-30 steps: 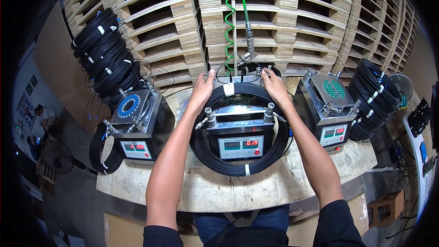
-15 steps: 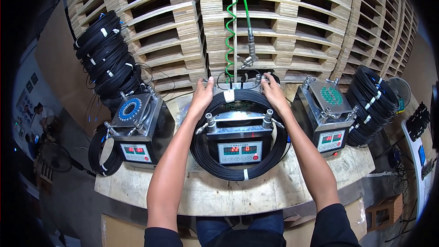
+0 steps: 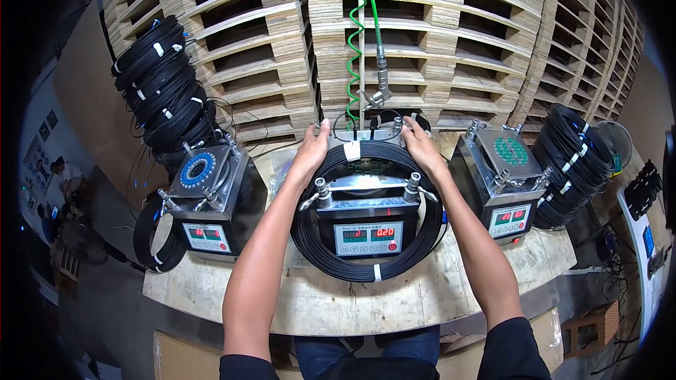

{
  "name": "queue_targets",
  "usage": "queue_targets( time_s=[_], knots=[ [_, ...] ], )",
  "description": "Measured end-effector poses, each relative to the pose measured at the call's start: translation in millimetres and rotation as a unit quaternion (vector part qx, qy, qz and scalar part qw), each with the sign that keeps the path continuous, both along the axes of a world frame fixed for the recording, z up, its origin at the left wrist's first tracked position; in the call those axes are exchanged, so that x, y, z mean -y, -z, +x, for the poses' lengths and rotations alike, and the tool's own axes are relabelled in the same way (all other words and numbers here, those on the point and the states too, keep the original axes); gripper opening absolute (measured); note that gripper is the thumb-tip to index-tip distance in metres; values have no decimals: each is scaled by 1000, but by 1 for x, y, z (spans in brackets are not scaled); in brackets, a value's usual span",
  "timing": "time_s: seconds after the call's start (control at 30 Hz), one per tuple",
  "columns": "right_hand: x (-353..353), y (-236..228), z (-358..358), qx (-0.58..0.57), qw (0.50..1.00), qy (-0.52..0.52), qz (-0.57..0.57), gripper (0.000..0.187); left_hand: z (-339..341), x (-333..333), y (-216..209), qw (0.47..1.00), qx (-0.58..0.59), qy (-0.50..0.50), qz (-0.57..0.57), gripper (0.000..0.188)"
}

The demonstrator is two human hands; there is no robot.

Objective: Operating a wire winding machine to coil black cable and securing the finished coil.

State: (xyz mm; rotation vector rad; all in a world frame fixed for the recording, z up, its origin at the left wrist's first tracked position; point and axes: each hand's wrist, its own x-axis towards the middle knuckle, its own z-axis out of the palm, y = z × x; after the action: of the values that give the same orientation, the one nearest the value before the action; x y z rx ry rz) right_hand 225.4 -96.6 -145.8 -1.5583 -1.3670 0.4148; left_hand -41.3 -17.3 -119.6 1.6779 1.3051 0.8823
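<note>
One machine [image 3: 370,216] inside a black cable coil [image 3: 352,271]

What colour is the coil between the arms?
The coil is black, best seen in the head view.

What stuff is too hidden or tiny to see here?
In the head view:
Left hand, right hand: palms hidden by their backs.
Middle digital machine: base hidden by black cable coil.
Green hose: upper end cut off by top edge.
Distant person: too small for detail.
</note>
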Motion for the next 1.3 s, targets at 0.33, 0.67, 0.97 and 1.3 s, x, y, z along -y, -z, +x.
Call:
queue_targets(
  time_s=[0.33,0.67,0.97,1.3],
  knots=[
    [5,-11,-6,-61,998,-5,-25,58,-2,-7,6,1000,22,8,14,98],
    [6,-7,-5,18,999,1,36,54,-5,-9,4,996,68,41,-43,104],
    [0,-2,0,-89,996,-30,-4,58,-1,10,-8,999,42,-5,-20,105],
    [11,-13,-6,29,999,27,-7,57,0,2,-2,997,61,50,-19,105]
  ],
)
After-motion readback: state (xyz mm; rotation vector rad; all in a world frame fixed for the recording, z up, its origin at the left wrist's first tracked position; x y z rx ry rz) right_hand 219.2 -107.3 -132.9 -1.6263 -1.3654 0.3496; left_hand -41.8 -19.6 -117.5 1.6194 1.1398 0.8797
